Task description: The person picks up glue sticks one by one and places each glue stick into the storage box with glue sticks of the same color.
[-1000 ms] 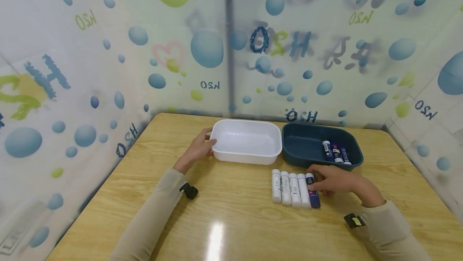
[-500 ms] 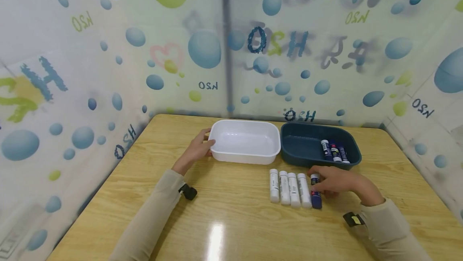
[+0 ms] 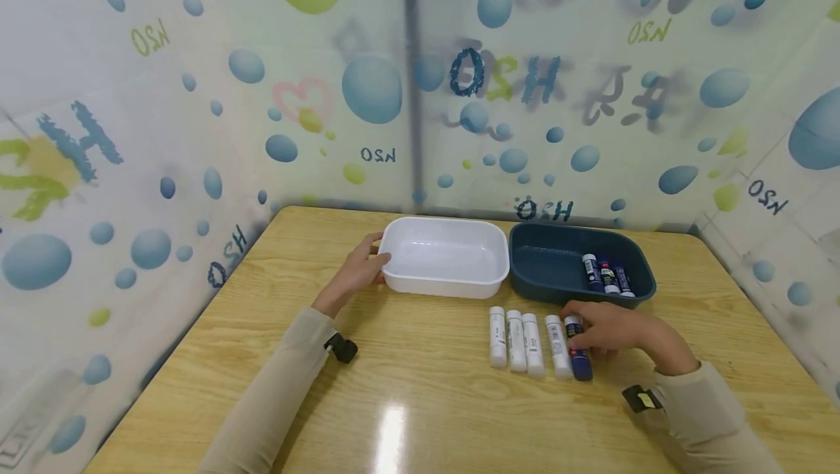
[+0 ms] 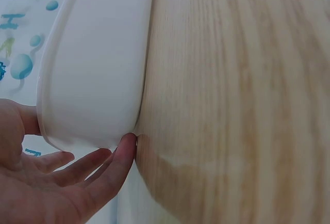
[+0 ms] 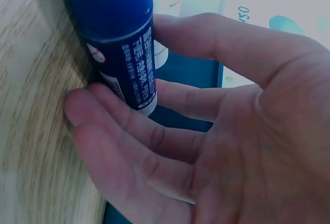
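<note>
In the head view my left hand (image 3: 356, 270) grips the left end of a white plastic basin (image 3: 445, 289). In the left wrist view, the thumb lies at the rim while fingertips touch the basin's (image 4: 98, 69) lower outer wall. My right hand (image 3: 620, 329) pinches a dark blue glue stick (image 3: 580, 361) that lies on the table. The right wrist view shows thumb and fingers around the glue stick's (image 5: 118, 53) white-ended part. Just left of it lies a white stick (image 3: 558, 348). Further left, white sticks (image 3: 516, 343) lie side by side.
A dark teal basin (image 3: 547, 287) stands against the white basin's right side. Inside it lie dark blue glue sticks (image 3: 609, 281) with white ends. Both basins are near the back of the wooden table (image 3: 354, 401), before a patterned curtain (image 3: 295, 189).
The blue glue stick has shifted a little to the right with my right hand. The nearest white stick has shifted right too, opening a gap from the other white ones. My left hand stays put.
</note>
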`<state>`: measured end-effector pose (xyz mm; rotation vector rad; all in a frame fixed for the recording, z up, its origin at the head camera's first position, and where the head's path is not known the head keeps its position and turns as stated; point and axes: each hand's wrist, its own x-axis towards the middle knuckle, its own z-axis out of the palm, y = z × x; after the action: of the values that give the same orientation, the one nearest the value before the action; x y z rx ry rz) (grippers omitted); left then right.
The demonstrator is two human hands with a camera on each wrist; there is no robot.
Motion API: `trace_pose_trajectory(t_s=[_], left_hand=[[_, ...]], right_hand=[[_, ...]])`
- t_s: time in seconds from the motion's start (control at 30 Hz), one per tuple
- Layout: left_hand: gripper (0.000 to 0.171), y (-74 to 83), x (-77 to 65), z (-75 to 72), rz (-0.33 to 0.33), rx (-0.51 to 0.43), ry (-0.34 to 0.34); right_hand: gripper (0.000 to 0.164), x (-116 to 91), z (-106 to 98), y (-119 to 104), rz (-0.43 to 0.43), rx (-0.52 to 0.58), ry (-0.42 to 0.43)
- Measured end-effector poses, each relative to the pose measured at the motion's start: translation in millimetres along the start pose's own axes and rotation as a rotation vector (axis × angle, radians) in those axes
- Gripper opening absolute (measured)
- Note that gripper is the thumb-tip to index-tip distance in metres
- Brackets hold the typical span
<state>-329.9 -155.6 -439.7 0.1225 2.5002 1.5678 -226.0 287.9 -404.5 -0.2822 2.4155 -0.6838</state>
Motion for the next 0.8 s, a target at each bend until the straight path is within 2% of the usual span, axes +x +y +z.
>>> trace_pose_trajectory(t_s=[0.47, 0.8], left_hand=[[0.06, 1.1, 0.0, 0.2, 0.008, -0.003, 0.003], [0.059, 0.2, -0.7, 0.9, 0.004, -0.004, 0.005]], right_hand=[[0.058, 0.9, 6.2, -8.7, 0.039, -0.07, 0.028], [0.057, -1.6, 6.5, -9.3, 0.048, -0.051, 0.072]])
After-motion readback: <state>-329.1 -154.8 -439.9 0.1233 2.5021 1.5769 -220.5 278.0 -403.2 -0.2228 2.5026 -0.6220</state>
